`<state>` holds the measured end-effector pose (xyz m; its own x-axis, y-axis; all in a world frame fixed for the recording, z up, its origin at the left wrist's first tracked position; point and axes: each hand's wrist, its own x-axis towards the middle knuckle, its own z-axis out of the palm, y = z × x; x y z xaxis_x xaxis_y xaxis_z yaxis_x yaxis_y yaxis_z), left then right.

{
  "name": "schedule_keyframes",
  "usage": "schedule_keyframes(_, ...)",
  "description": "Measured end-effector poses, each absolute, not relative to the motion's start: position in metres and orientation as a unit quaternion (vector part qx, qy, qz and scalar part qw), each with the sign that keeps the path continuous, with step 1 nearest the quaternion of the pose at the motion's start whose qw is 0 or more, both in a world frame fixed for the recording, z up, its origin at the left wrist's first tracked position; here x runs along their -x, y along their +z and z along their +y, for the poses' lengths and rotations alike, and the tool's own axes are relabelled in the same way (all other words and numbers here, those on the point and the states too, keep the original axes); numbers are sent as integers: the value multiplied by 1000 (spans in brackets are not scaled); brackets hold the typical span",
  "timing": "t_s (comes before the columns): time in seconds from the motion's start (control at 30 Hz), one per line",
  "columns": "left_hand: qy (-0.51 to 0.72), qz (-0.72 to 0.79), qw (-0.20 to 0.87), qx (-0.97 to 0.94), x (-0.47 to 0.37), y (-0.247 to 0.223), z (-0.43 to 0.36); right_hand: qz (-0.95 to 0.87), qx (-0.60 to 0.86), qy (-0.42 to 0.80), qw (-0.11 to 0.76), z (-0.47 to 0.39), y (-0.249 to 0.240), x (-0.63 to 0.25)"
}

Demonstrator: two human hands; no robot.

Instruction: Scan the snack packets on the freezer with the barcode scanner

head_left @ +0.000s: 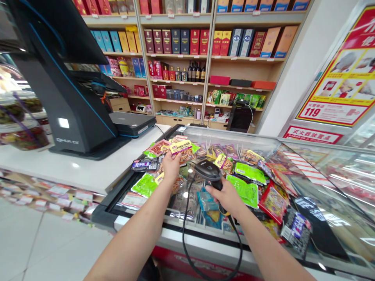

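My left hand (pixel 171 167) pinches the edge of a snack packet with a yellow label (pixel 181 147), held over a pile of packets. In my right hand (pixel 227 193) is a black barcode scanner (pixel 208 170), its fingers wrapped round the handle and its head pointing left. From the scanner a black cable (pixel 184 238) loops down past the front edge. Green packets (pixel 244 191) lie to the right of the scanner, and another green packet (pixel 144 185) rests left of my left wrist. Near my right forearm are a red packet (pixel 274 202) and a dark packet (pixel 296 230).
The packets lie on a glass-topped freezer (pixel 258 142). On the white counter (pixel 84 173) at left stands a dark checkout terminal (pixel 68 97). Shelves of boxed goods (pixel 175 41) line the back. A red and yellow sign (pixel 341 78) hangs at right.
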<state>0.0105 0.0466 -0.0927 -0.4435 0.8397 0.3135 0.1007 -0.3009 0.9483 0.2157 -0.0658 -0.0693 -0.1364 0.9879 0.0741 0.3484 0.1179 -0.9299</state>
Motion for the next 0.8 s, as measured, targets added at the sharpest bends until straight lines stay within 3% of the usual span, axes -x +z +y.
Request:
schedule_keyframes(0.53,665,548,262,-435,-11,-109,54,-581,512,456,439,-65,-64,-216)
schedule_keyframes(0.8,668,507,319,-443,-43,-95,48,-573,497,460,462,-63,-51,-224)
